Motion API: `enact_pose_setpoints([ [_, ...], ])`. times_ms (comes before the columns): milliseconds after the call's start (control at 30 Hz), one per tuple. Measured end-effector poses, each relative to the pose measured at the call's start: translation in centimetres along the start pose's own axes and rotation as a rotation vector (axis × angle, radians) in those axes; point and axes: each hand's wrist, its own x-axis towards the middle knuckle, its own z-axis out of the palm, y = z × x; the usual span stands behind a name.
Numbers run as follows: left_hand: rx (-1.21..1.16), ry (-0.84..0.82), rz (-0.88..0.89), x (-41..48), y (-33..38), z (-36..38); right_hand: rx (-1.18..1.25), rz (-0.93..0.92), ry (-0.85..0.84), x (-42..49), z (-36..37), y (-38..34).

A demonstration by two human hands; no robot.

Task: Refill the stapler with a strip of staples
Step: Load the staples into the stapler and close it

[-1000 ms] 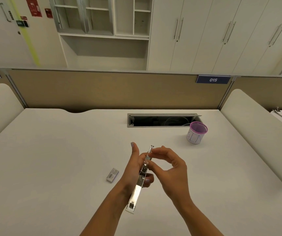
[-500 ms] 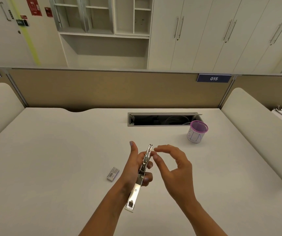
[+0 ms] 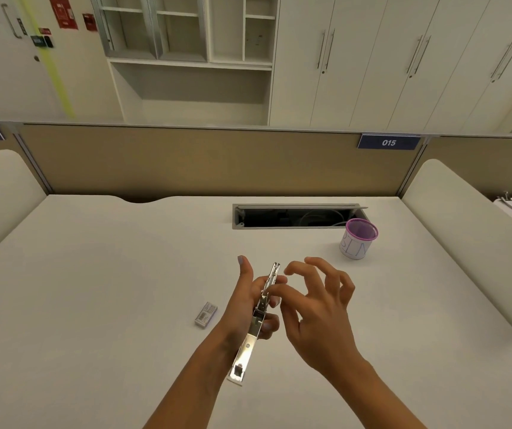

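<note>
Hands meet over the middle of the white tabletop (image 3: 94, 274) in the head view, the only one given. The left hand (image 3: 248, 301) has a clenched grip on the stapler (image 3: 256, 323), a long silvery metal one held above the surface with its far tip pointing away and slightly right and its near end, with a small dark square on it, angled down toward the person. The left thumb stands straight up beside the stapler's far part, while the other fingers curl round its underside and show at its right edge. The right hand (image 3: 313, 308) is released in its grip, fingers spread and bent; its thumb tip lies against the stapler's middle on the right side, and its index finger arches just beside the far tip, whether touching I cannot tell. Whether a strip of staples lies in the stapler is too small to tell. A small grey staple box (image 3: 206, 314) lies flat on the tabletop just left of the left wrist. Farther back and to the right stands a white cup with a purple rim (image 3: 358, 239), next to an open cable hatch (image 3: 295, 216).
</note>
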Motion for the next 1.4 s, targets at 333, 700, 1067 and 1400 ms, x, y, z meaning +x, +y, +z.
enact_pose_setpoints([
  [333, -0.019, -0.005, -0.010, -0.3, 0.1, -0.2, 0.070, 0.064, 0.067, 0.0, 0.2, 0.4],
  [700, -0.007, -0.014, -0.076, -0.3, -0.4, 0.3, -0.051, 0.147, -0.027, 1.0, 0.4, 0.9],
  [1067, 0.050, 0.012, -0.060, -0.4, -0.7, 0.1, 0.721, 0.428, -0.310, -0.4, 1.0, 0.4],
  [1400, 0.074, 0.006, -0.031, -0.5, -0.8, 0.5, 0.913, 0.657, -0.115, -0.5, 2.1, 0.9],
])
